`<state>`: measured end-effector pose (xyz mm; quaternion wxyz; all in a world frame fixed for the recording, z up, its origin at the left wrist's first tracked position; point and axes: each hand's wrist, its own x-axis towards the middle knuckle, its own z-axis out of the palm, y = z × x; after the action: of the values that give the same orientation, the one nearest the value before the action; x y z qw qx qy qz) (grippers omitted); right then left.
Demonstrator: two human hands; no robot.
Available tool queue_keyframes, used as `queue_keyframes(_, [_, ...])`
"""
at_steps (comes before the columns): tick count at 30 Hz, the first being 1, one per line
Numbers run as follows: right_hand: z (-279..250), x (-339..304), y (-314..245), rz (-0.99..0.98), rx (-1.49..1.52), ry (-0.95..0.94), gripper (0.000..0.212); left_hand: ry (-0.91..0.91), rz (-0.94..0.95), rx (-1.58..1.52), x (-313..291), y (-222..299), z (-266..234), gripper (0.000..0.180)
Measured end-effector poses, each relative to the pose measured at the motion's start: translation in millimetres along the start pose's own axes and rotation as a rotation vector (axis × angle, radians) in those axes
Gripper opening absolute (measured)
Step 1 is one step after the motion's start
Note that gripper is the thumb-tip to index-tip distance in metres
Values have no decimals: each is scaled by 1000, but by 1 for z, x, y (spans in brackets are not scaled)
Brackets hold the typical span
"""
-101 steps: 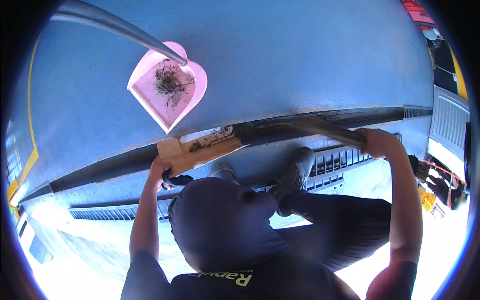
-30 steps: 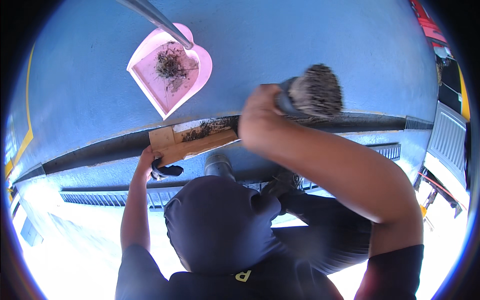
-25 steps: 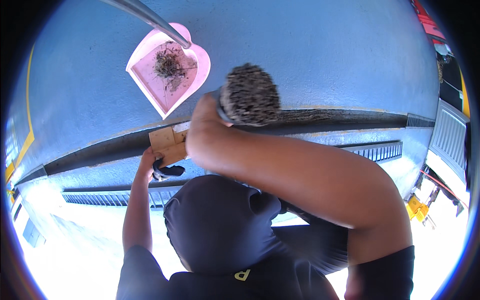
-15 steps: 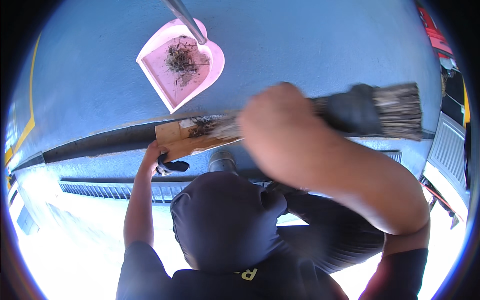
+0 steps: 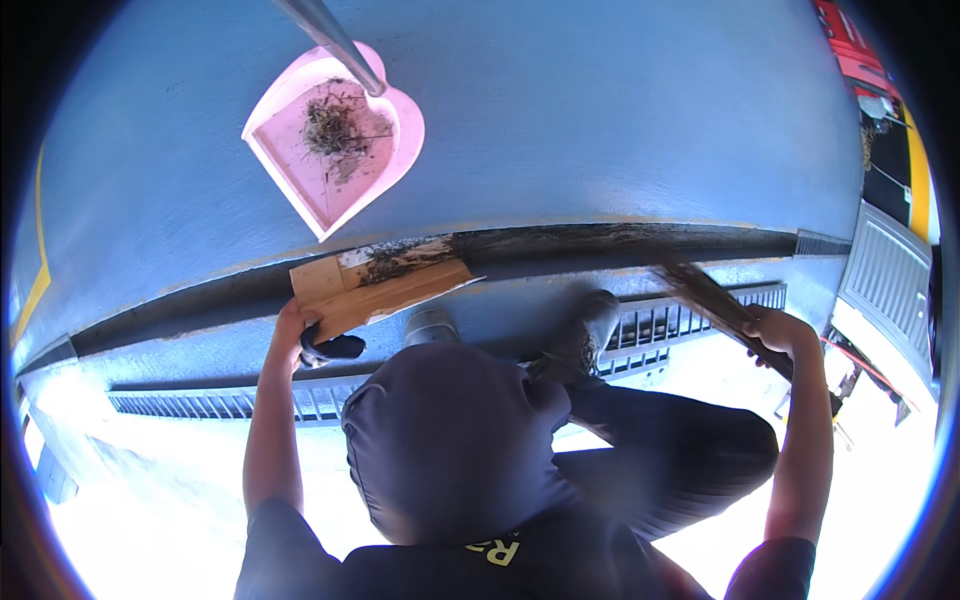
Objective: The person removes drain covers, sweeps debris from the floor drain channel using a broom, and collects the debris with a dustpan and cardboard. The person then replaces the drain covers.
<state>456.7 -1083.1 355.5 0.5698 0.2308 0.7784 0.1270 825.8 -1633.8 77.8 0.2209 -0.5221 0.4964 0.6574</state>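
My left hand (image 5: 289, 332) is closed on the end of a folded piece of cardboard (image 5: 400, 295), tilted over a long open floor channel. Dark dirt (image 5: 410, 258) lies on the cardboard's far side. A crumpled black piece (image 5: 335, 348), perhaps cloth or a glove, hangs by that hand. Out to the right, my right hand (image 5: 780, 330) grips a short hand broom (image 5: 710, 297), its brown bristles pointing left toward the channel. Beyond the channel, a pink heart-shaped dustpan (image 5: 390, 165) with a metal handle (image 5: 335, 40) holds a pile of dry debris (image 5: 335, 128).
The channel (image 5: 560, 242) runs across the blue floor (image 5: 600, 120), with dark dirt along it. Metal grates (image 5: 190, 402) lie on the near side. My shoes (image 5: 597, 318) stand close to the channel. A grey ribbed panel (image 5: 882, 262) and red equipment (image 5: 850, 45) are at the right.
My right hand has swung from above the channel out to the right and nearer me, carrying the hand broom. The cardboard has stayed in my left hand; the view has shifted slightly.
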Motion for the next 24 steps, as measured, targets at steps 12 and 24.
queue_keyframes(12, [68, 149, -3, 75, 834, 195, 29, 11, -68, -56, -4, 3, 4, 48])
queue_keyframes(24, [190, 42, -140, -817, -8, 191, 88, -9, -59, -32, 9, 0, 3, 46])
